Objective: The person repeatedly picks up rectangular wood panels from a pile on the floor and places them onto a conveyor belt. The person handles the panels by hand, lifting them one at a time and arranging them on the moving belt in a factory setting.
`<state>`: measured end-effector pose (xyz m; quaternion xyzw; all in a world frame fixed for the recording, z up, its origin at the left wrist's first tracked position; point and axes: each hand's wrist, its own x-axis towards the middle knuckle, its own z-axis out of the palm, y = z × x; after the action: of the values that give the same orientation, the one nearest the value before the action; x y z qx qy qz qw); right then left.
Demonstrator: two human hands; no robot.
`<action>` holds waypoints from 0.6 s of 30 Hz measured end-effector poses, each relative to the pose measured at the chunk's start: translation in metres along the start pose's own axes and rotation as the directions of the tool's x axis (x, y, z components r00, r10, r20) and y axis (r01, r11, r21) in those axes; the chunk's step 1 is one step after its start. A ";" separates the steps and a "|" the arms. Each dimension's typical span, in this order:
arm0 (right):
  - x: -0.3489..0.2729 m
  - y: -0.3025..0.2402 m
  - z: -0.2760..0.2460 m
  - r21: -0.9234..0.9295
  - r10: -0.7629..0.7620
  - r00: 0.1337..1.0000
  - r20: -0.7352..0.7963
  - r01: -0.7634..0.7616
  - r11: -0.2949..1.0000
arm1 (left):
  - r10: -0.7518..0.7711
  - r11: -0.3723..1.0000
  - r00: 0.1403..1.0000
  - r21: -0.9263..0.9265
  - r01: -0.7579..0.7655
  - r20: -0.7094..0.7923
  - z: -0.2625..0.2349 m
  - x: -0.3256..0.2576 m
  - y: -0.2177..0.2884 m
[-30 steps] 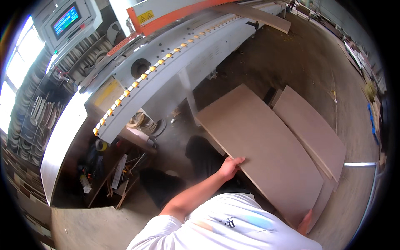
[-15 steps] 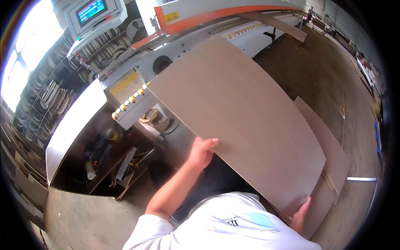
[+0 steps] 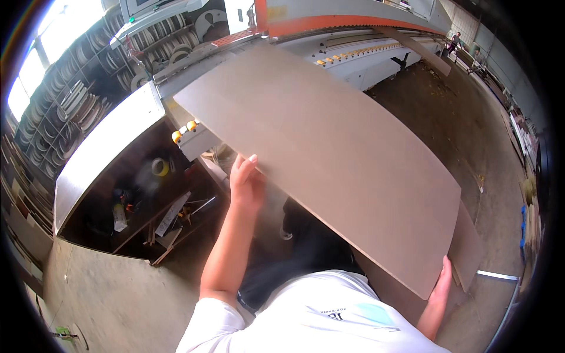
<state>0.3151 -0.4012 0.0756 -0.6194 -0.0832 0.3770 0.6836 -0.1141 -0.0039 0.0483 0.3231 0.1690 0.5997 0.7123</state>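
A large flat brown board spans the middle of the view, its far end over the bed of a long machine. My left hand grips the near-left long edge, thumb near the top face and the other fingers mostly hidden beneath. At the near-right end, my right hand is against the short edge; its fingers under the board are hidden. Yellow-orange rollers on a white rail stick out beside the board's far-left corner. Behind its right end, more brown boards show partly.
A bench with a pale top stands at left, with a tape roll and tools on its dark shelf. Racks of edge-band coils are behind it. A person is far off at upper right.
The board has shifted left and away from me, its far-left corner now covering more of the machine and rollers. Both hands have moved with it, still on its edges.
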 end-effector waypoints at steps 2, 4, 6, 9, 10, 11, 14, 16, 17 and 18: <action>-0.012 -0.010 0.012 0.005 -0.034 0.997 0.069 0.034 0.999 | 0.047 0.998 0.999 0.042 -0.046 -0.014 0.014 -0.010 0.007; -0.013 -0.003 0.003 -0.034 -0.134 0.989 0.069 0.137 0.990 | 0.083 0.995 0.996 0.066 -0.081 -0.026 0.033 -0.020 0.007; -0.018 0.001 0.003 -0.045 -0.204 0.972 0.114 0.210 0.977 | 0.117 0.990 0.992 0.086 -0.112 -0.047 0.050 -0.034 0.003; -0.028 0.009 0.016 -0.017 -0.251 0.952 0.177 0.257 0.966 | 0.112 0.972 0.993 0.213 -0.100 -0.047 0.060 -0.059 0.005; -0.026 0.018 0.015 -0.006 -0.260 0.954 0.148 0.264 0.964 | 0.113 0.971 0.992 0.218 -0.098 -0.061 0.063 -0.066 0.004; -0.023 0.028 0.014 0.005 -0.270 0.955 0.120 0.271 0.963 | 0.115 0.970 0.990 0.222 -0.096 -0.076 0.065 -0.072 0.003; -0.002 0.059 0.006 0.090 -0.351 0.871 0.343 0.341 0.936 | 0.164 0.961 0.983 0.238 -0.140 -0.082 0.074 -0.083 0.003; -0.014 0.048 0.045 0.139 -0.332 0.787 0.520 0.305 0.942 | 0.197 0.950 0.975 0.267 -0.164 -0.103 0.072 -0.092 0.003; -0.021 0.046 0.065 0.138 -0.351 0.766 0.539 0.331 0.934 | 0.207 0.942 0.973 0.288 -0.170 -0.104 0.072 -0.095 0.002; -0.026 0.047 0.080 0.138 -0.367 0.746 0.556 0.353 0.925 | 0.217 0.934 0.971 0.310 -0.175 -0.104 0.072 -0.098 0.001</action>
<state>0.2315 -0.3574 0.0599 -0.4414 -0.3979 0.4071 0.6936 -0.0915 -0.1165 0.0869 0.4005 0.2727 0.6561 0.5786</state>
